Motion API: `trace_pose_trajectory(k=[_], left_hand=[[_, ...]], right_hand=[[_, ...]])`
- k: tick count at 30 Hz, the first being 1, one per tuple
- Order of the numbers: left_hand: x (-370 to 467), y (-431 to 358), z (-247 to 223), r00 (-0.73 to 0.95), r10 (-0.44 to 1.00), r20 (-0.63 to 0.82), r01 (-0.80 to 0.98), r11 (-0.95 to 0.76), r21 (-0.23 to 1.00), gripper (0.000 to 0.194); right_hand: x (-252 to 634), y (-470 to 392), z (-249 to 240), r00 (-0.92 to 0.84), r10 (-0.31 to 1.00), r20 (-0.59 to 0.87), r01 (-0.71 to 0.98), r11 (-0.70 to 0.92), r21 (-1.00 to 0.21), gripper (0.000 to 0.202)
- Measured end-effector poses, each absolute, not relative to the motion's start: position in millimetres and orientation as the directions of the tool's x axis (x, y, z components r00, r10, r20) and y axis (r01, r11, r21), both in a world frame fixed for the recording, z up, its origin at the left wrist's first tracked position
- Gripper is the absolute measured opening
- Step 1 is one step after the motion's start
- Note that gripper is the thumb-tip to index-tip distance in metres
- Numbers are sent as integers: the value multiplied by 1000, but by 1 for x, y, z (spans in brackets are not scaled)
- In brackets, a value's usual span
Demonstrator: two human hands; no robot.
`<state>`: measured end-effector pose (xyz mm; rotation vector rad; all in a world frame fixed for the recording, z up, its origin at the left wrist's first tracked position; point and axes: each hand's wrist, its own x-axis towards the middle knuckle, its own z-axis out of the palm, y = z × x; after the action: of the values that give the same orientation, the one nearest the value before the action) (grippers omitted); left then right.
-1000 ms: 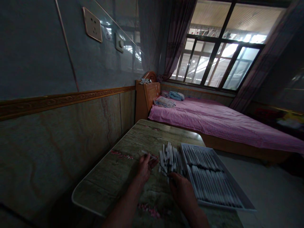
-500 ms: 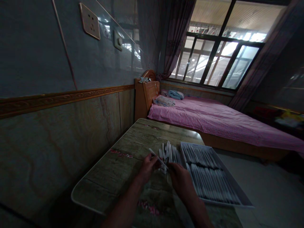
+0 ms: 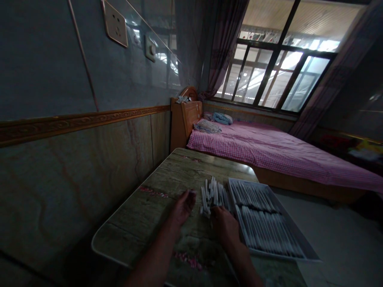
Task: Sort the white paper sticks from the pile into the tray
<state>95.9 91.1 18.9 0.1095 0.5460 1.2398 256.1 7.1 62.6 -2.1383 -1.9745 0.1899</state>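
Note:
A loose pile of slim white pens (image 3: 214, 191), some with dark ends, lies on the table beside the tray. My right hand (image 3: 224, 223) is at the near end of this pile, its fingers bent together against the pens; what is between the fingertips is hidden. To the left of the pile, my left hand (image 3: 184, 207) hovers above the table with loosely curled fingers, apart from the pens and with nothing visible in it. A shallow white tray (image 3: 295, 227) on the right holds two rows of similar pens lying side by side.
The stone-patterned table (image 3: 143, 223) has a pale rim and pink flower prints. Its left side runs near the tiled wall (image 3: 89, 179). Beyond the table stands a bed (image 3: 254, 143) with a pink checked cover, and the tray's right side juts past the table edge.
The white pen that was between my hands is no longer in my left hand. My left hand has drawn slightly left, away from the pile. My right hand stays by the pens.

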Motion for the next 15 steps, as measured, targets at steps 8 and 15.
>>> trace_pose_trajectory(k=[8, 15], left_hand=[[98, 89, 21, 217, 917, -334, -853, 345, 392, 19], [100, 88, 21, 230, 928, -294, -829, 345, 441, 16]], right_hand=[[268, 13, 56, 118, 992, 42, 985, -112, -133, 28], [272, 14, 55, 110, 993, 35, 993, -109, -39, 25]])
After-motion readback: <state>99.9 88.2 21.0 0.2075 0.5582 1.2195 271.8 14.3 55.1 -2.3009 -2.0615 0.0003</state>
